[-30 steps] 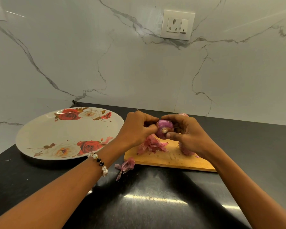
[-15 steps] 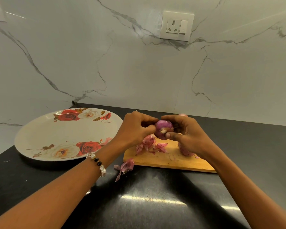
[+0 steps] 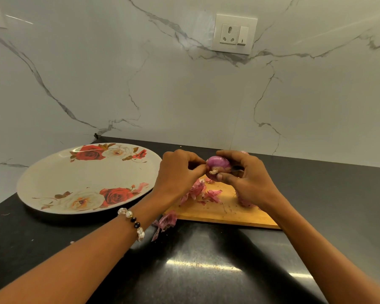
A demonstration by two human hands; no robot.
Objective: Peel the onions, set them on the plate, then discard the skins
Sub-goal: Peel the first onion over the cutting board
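So the onion (image 3: 218,165) is held up over the board (image 3: 226,212), not on it, I guess so the scraps just drop there. The right hand (image 3: 249,180) has its grip wrapped round it to keep it steady, while the left hand (image 3: 180,172) pinches at the root end, looks like it's picking at a bit of skin. The skins (image 3: 198,193) pile on the board, one bit (image 3: 166,222) lies on the counter (image 3: 206,270). The plate (image 3: 53,172) sits close on the left with no onions on it yet, handy for dropping them in.
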